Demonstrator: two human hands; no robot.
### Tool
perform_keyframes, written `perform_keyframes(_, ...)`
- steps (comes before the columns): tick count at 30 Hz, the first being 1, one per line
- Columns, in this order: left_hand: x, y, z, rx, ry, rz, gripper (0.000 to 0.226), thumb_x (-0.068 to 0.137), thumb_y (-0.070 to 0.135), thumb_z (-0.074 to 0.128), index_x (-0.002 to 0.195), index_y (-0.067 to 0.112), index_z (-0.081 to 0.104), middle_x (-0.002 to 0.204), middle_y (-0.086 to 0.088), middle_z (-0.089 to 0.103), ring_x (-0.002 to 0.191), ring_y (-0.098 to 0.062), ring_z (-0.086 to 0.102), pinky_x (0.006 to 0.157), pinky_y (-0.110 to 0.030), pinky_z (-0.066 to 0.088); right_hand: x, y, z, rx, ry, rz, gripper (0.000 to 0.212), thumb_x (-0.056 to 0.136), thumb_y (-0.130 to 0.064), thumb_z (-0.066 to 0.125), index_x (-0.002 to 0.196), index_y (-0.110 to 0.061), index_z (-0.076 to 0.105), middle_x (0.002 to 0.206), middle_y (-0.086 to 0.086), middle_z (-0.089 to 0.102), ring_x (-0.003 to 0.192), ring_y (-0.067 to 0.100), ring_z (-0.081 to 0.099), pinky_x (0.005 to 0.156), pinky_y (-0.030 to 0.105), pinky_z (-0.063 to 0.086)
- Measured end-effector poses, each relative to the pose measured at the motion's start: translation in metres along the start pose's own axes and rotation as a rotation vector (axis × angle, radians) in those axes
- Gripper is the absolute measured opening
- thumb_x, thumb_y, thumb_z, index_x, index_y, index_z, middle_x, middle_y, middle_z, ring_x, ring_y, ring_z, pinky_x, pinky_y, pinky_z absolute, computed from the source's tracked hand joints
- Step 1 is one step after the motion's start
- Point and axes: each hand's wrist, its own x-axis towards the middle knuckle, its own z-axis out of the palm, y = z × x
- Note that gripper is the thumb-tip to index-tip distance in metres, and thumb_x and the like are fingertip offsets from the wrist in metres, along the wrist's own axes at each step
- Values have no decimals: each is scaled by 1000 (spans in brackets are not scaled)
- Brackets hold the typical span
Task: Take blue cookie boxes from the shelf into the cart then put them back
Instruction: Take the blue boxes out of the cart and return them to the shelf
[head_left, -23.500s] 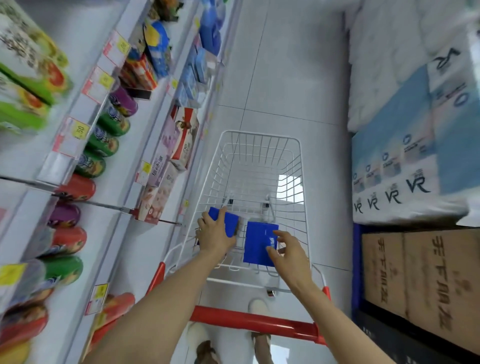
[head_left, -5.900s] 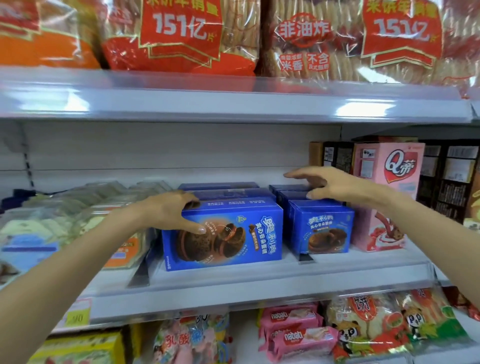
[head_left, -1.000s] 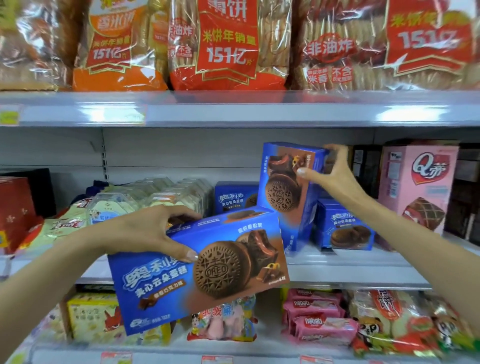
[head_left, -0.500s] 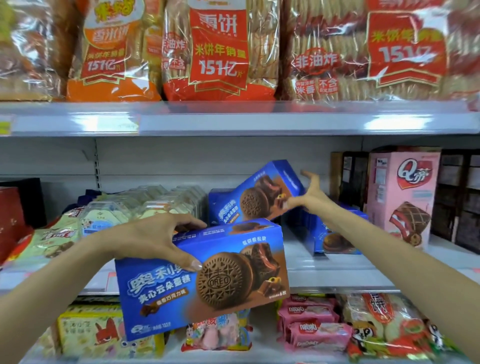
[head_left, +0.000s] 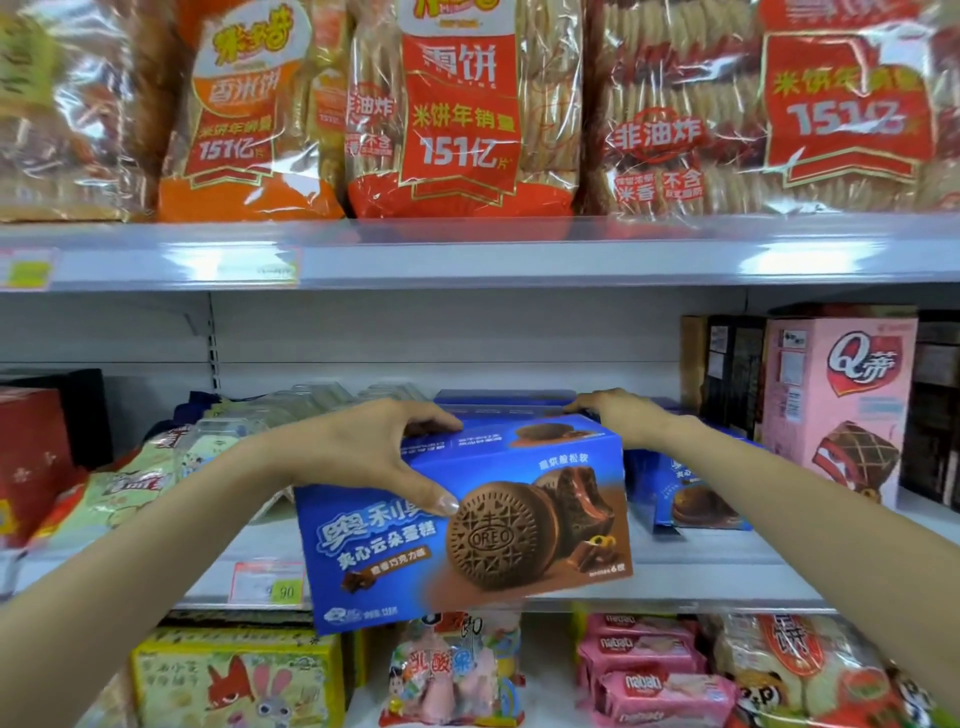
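My left hand (head_left: 374, 457) grips a large blue cookie box (head_left: 483, 535) by its top left corner and holds it slightly tilted in front of the middle shelf (head_left: 701, 571). Behind it, my right hand (head_left: 623, 421) reaches over the shelf, palm down, with its fingers on the top of a second blue cookie box (head_left: 498, 397) lying flat at the back. The large box hides most of that second box. A smaller blue cookie box (head_left: 696, 499) stands on the shelf under my right forearm.
Rice cracker bags (head_left: 457, 114) fill the upper shelf. A pink Q box (head_left: 836, 410) and dark boxes stand to the right, clear-wrapped snack packs (head_left: 171, 467) and a red box to the left. Snack bags and a yellow box (head_left: 234, 675) sit on the lower shelf.
My right hand has lowered its blue box from a tilted hold in the air down flat onto the shelf. My left hand has lifted the large box up and to the right, closer to the shelf.
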Motion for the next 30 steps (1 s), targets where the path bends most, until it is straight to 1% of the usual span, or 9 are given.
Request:
perform_keyframes(3,17,7,-4,-37,-14,4,66,65,40,80,123,34,49,106,22,59,79,13,63,66,-6,48,-7,-8,-3,-119,-32,34,17,93,-30,44,92,-13,47,103,8,59,91,23,55,72,27,39)
perform_keyframes(6,36,13,-6,-42,-31,16,65,66,38,80,123,32,49,106,16,64,80,0,69,69,-17,55,-15,-11,-9,147,-46,98,29,96,-10,39,67,-11,40,76,4,48,74,15,47,64,13,37)
perform_keyframes(8,50,14,-6,-23,-28,33,64,68,36,79,124,30,48,110,13,63,88,-6,68,78,-22,56,-9,-2,-19,445,73,47,14,94,-17,50,100,-9,59,108,12,63,103,22,55,93,23,42)
perform_keyframes(10,66,11,-7,-25,-30,46,61,69,33,79,123,26,50,109,10,65,91,-9,68,78,-22,56,-12,9,-31,749,141,-7,40,85,-44,57,123,-29,54,131,5,58,118,19,55,106,39,39)
perform_keyframes(12,84,7,-6,-21,-38,51,64,70,31,79,126,21,51,109,8,65,87,-8,67,74,-16,55,-20,20,-43,864,8,-121,67,67,-74,54,124,-39,52,130,-4,59,118,13,56,103,38,40)
perform_keyframes(16,113,-4,4,79,-74,48,74,72,32,78,135,16,43,121,6,54,86,2,55,68,-1,42,-33,29,-45,547,-245,-190,69,67,-55,69,130,-41,45,138,-11,48,125,7,46,104,24,34)
perform_keyframes(19,127,-16,15,145,-126,43,79,70,36,78,138,19,40,138,3,46,110,-9,49,93,-16,37,-26,29,-21,338,-201,-134,68,69,-32,79,129,-35,48,135,-8,48,123,10,47,101,23,36)
perform_keyframes(26,135,-42,30,447,-77,50,89,67,62,67,143,32,31,152,-7,17,141,-27,13,117,-41,16,-18,27,-2,221,-18,-154,62,69,-39,77,125,-31,54,125,-5,54,115,14,50,98,30,41)
perform_keyframes(30,120,-59,17,352,-89,-95,91,68,58,69,143,26,30,147,-3,34,131,-23,38,108,-33,35,-13,28,-4,167,-68,-153,79,66,-41,78,134,-28,40,139,-5,43,126,16,42,106,33,36)
